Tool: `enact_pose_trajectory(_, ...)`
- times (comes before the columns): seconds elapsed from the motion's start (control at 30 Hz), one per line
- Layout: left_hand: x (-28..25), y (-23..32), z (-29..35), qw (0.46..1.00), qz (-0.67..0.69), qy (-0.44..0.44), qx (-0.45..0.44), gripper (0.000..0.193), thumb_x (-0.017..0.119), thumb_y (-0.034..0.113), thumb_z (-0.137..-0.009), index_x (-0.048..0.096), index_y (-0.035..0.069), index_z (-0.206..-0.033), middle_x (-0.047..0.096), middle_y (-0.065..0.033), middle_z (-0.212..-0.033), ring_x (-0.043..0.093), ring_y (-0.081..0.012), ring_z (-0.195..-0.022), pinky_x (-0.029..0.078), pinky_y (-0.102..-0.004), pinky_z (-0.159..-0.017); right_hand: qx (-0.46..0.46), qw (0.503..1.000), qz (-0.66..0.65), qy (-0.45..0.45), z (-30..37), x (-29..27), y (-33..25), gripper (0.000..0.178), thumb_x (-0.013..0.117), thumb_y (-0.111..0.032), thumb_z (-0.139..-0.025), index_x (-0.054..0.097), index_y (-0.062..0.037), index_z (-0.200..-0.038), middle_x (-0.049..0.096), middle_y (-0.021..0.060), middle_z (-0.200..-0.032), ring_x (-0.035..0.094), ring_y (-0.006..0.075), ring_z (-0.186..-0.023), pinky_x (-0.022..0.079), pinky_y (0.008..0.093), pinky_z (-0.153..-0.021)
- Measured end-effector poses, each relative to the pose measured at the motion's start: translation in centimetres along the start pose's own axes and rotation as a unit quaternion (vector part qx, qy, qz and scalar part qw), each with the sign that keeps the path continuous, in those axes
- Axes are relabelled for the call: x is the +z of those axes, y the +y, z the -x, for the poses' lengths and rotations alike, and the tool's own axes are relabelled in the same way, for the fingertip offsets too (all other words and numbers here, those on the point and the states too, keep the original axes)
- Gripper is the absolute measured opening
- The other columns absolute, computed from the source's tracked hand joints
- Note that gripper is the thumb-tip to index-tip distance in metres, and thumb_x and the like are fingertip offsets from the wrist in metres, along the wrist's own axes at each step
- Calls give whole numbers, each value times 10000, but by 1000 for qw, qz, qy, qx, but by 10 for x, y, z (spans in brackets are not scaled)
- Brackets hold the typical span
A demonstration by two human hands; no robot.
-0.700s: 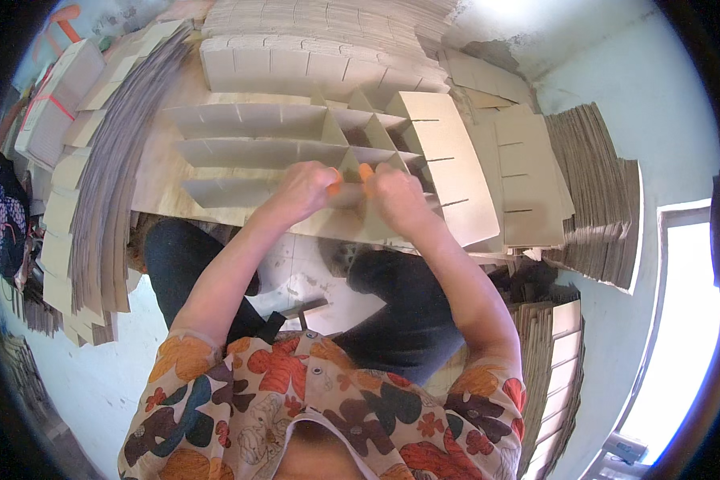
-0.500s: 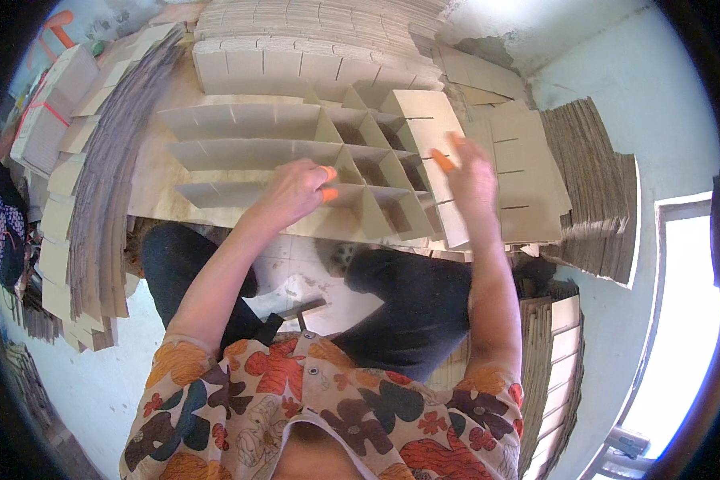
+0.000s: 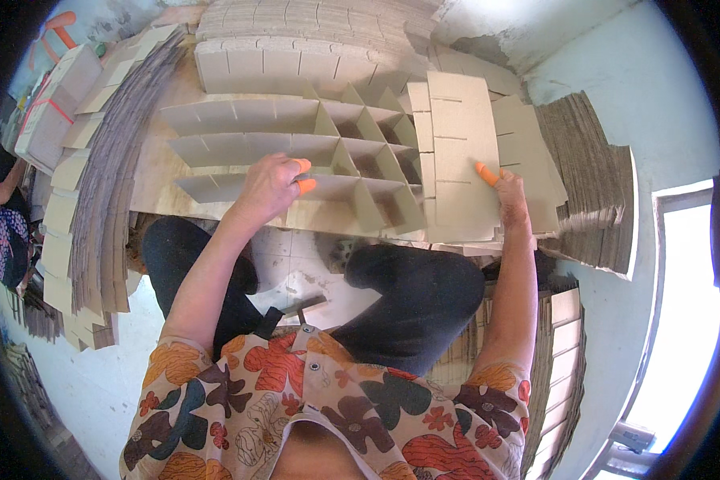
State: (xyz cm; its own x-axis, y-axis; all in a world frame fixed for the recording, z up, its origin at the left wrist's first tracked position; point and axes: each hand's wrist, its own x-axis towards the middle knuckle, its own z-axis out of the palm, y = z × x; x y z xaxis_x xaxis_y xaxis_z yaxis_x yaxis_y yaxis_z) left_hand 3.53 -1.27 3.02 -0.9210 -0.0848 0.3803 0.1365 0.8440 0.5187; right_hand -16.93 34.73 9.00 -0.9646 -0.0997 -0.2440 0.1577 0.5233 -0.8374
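Observation:
A partly assembled grid of slotted cardboard dividers point(image 3: 256, 148) stands on a board before me. Several long strips run left to right, and short cross pieces interlock with them at the right end. My left hand point(image 3: 274, 186), orange covers on two fingertips, is closed over the top edge of the nearest long strip point(image 3: 216, 189). Right of the grid, my right hand point(image 3: 507, 196) grips the right edge of a flat slotted cardboard piece point(image 3: 462, 152). An orange-covered finger lies on that piece's face. Other slotted cardboard pieces point(image 3: 421, 172) show just beyond its left edge.
Behind the grid stand stacked slotted strips point(image 3: 288, 68). More cardboard stacks rise at the left point(image 3: 116, 160), the right point(image 3: 588, 184) and beside my right thigh point(image 3: 564, 344). A white box point(image 3: 56, 112) with a red strap sits far left. Another person's arm point(image 3: 6, 188) shows there.
My left hand has slid left along the nearest strip. My right hand has moved right and nearer to me, and the slotted piece under it now sits farther right, its face more fully in view.

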Motion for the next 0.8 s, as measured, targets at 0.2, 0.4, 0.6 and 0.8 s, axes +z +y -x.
enact_pose_trajectory(0.2, -14, -2, 7, 998, 18, -5, -55, 337, 743, 203, -711, 664, 23, -985, 632, -162, -842, 602, -319, -767, 486, -405, -681, 0, 998, -28, 62, -3, -22, -6, 408, 727, -308, -782, 661, 33, -996, 651, 69, -841, 593, 127, -744, 507, 300, -674)
enact_pose_trajectory(0.4, -21, -25, 24, 999, -9, 29, -20, 235, 711, 169, -708, 668, 33, -895, 630, -157, -774, 600, -333, -726, 480, -430, -648, -252, 967, -21, 22, 56, 9, -90, 510, 728, -131, -785, 546, 15, -1239, 641, 49, -1019, 565, 85, -842, 489, 226, -705)
enact_pose_trajectory(0.6, -9, -39, 31, 999, 8, 43, -5, 76, 664, 100, -705, 651, 49, -760, 611, -161, -694, 592, -347, -685, 472, -446, -606, -400, 906, 123, -56, 98, 113, -128, 598, 750, -73, -734, 505, 16, -1273, 575, 6, -743, 430, 66, -602, 418, 188, -567)
enact_pose_trajectory(0.8, -9, -32, 29, 998, 3, 55, 4, 36, 627, 61, -700, 604, 34, -692, 587, -176, -665, 585, -356, -660, 454, -450, -557, -340, 923, 126, -126, 81, 167, -117, 571, 721, -44, -734, 495, 55, -1249, 631, 223, -918, 631, 142, -757, 493, 270, -669)
